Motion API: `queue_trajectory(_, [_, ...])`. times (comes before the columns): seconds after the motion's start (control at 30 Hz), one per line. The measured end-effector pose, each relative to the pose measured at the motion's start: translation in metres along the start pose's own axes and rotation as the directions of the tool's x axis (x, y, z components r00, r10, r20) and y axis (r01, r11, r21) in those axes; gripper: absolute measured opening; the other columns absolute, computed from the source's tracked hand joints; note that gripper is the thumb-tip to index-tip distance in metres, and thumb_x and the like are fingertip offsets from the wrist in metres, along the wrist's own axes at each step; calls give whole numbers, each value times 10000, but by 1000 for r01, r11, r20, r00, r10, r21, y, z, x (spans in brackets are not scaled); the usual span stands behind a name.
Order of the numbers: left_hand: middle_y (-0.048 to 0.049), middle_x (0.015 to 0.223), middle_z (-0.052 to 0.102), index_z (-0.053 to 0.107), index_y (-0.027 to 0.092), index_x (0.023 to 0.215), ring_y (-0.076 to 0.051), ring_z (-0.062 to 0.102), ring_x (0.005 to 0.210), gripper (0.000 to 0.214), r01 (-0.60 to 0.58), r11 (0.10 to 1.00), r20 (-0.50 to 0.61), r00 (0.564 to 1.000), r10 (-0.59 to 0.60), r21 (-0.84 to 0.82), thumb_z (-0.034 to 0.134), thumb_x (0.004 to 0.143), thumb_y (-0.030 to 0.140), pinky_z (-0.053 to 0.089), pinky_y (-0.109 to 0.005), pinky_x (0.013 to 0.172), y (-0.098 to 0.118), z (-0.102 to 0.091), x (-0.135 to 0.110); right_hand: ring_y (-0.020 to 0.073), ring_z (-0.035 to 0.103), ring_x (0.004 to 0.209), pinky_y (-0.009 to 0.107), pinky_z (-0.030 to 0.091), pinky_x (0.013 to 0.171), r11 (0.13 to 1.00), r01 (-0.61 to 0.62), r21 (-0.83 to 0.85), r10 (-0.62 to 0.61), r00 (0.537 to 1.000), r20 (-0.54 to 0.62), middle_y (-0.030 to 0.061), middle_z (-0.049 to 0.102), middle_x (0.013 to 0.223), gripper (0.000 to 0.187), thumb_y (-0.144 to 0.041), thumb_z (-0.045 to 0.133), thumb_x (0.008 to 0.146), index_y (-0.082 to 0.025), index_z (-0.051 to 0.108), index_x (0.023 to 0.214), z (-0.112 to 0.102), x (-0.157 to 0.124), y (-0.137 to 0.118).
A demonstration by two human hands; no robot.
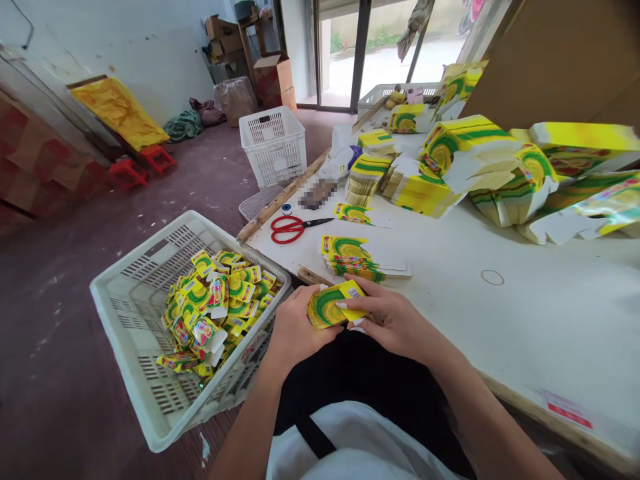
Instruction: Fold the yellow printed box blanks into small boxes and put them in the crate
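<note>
A small yellow and green cardboard box (327, 307) is held between my two hands, just off the table's near edge. My left hand (297, 327) grips its left end. Closed on the right end, near the barcode, is my right hand (393, 317), thumb on top. Just beyond lies a stack of flat cartons (350, 257) in the same print. To the left, a white plastic crate (120, 353) holds many small yellow cartons (220, 300), some with white flaps sticking out.
Red-handled scissors (290, 230) and a small roll (287, 209) lie on the white table (450, 287). Bundles of flat cartons (425, 193) line its far side. A rubber band (493, 277) rests at right. A second white crate (273, 150) stands on the floor.
</note>
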State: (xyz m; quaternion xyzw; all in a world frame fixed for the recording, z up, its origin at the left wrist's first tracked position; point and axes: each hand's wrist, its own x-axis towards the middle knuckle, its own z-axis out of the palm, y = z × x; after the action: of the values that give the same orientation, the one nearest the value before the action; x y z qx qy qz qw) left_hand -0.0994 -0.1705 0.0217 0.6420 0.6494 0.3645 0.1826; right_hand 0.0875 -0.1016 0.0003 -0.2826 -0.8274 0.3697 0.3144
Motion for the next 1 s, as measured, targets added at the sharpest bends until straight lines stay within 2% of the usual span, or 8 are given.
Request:
queue_trajectory(0.3, [-55,992,665,584,181,1075,-224,655,896,541,52,999,-35,998,-52,-18,805,585,245,540,-364,821,0,7,-5,270,525,1289,484,430,1054,986,-30,166,55,987,-150,129,591,1350,385,-244,550,876,-247,616,1255,25,2,-3])
queue_trajectory(0.43, [-49,970,663,576,183,1047,-225,656,884,503,156,981,-141,975,-171,-114,792,614,318,540,-371,826,-17,1,-6,274,551,1254,474,448,1044,988,-78,135,97,985,-139,122,532,1416,621,-239,607,809,-228,446,1409,25,15,0])
queue_trajectory(0.5, [-60,1004,642,532,184,1078,-229,653,940,524,222,941,-329,895,-300,-255,759,670,422,534,-376,869,-34,-11,-6,271,626,1141,465,481,999,985,-160,63,167,975,-146,129,582,1356,658,-253,623,798,-207,416,1421,13,28,8])
queue_trajectory(0.6, [-160,1366,447,342,178,1298,-274,445,1317,767,243,907,-661,624,-417,-343,723,714,498,367,-429,1109,-57,-30,-8,279,643,1065,462,485,966,903,-350,-251,267,912,-310,133,678,1175,527,-168,575,803,-158,508,1326,-10,49,27])
queue_trajectory(0.67, [-212,1519,220,220,144,1389,-293,187,1461,936,318,911,-724,559,-404,-264,747,700,495,144,-445,1209,-65,-35,-10,308,631,1033,469,489,922,820,-404,-406,280,901,-331,153,682,1127,482,-123,583,774,-139,559,1255,-19,61,40])
queue_trajectory(0.73, [-230,1538,173,198,127,1407,-301,145,1474,966,325,915,-672,625,-397,-238,749,699,484,119,-444,1214,-66,-30,-12,315,622,990,459,488,885,790,-398,-466,280,911,-303,151,692,1061,429,-78,569,756,-141,599,1179,-20,68,49])
queue_trajectory(0.83, [-214,1472,336,279,158,1371,-307,319,1411,851,280,897,-531,730,-430,-342,726,717,470,319,-456,1142,-61,-10,-13,296,609,935,421,485,842,780,-371,-504,271,926,-263,126,698,961,407,-25,504,763,-155,605,1135,-13,70,54])
queue_trajectory(1.0, [-159,1328,529,402,202,1283,-271,530,1242,661,244,864,-392,813,-430,-441,706,749,444,486,-423,990,-56,13,-11,305,578,979,422,466,855,754,-347,-558,256,937,-238,161,650,1102,461,-4,480,764,-153,557,1193,-8,66,53])
